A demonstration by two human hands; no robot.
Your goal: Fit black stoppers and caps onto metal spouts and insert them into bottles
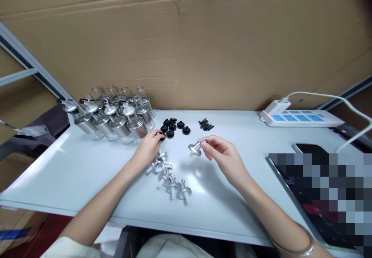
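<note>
Left hand (150, 145) is touching one black stopper (163, 137), grip unclear; right of it, right hand (223, 152) is pinching a metal pourer (194, 149), seemingly keeping its stem free.

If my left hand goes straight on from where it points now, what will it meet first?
Most likely the nearest black piece, which the fingers of your left hand seem to touch; just beyond lie the other black pieces. Exact contact is hard to judge from this view.
</note>
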